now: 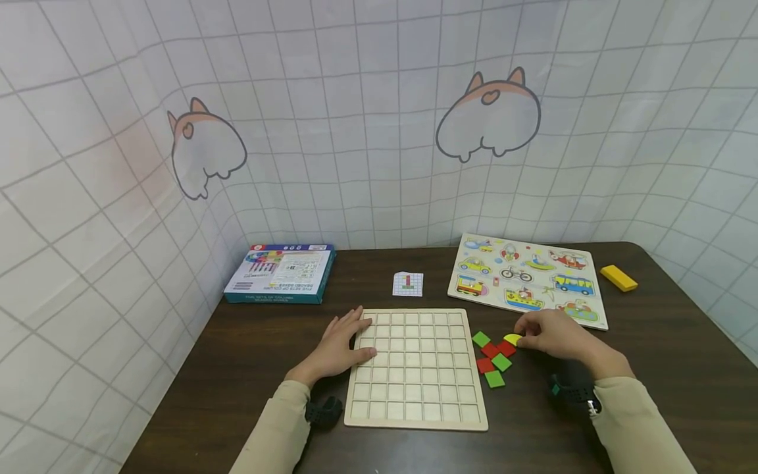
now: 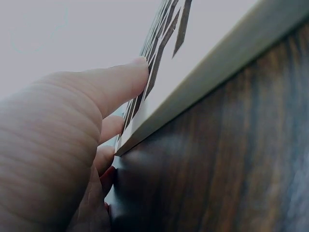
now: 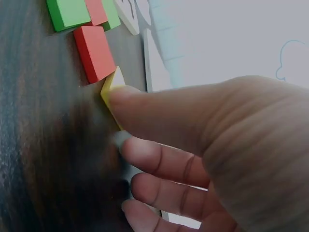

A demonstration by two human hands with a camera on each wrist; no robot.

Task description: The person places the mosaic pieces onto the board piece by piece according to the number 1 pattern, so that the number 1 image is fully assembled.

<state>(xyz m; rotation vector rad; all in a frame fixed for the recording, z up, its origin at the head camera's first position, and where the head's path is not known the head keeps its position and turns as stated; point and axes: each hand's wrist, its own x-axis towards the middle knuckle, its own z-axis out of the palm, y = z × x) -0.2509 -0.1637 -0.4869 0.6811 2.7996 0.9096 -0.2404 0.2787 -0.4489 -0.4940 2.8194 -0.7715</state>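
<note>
A pale wooden grid board [image 1: 417, 366] lies flat on the table. My left hand [image 1: 336, 349] rests on its left edge, fingers spread and the thumb over the nearest squares; the left wrist view shows the thumb [image 2: 123, 82] on the board's rim. To the right of the board, my right hand [image 1: 559, 336] pinches a yellow block [image 1: 512, 339] with a rounded edge, and the thumb covers part of it in the right wrist view. Touching or close beside it is a red square block [image 3: 96, 53]. Several red and green square blocks, one green [image 1: 501, 362], lie between board and hand.
Behind the board lies a small paper card [image 1: 408, 284] with a coloured pattern. A boxed set [image 1: 281, 274] stands back left. A picture puzzle board [image 1: 527, 280] lies back right, with a yellow rectangular block [image 1: 618, 278] beyond it. A gridded cloth [image 1: 355, 131] hangs behind the table.
</note>
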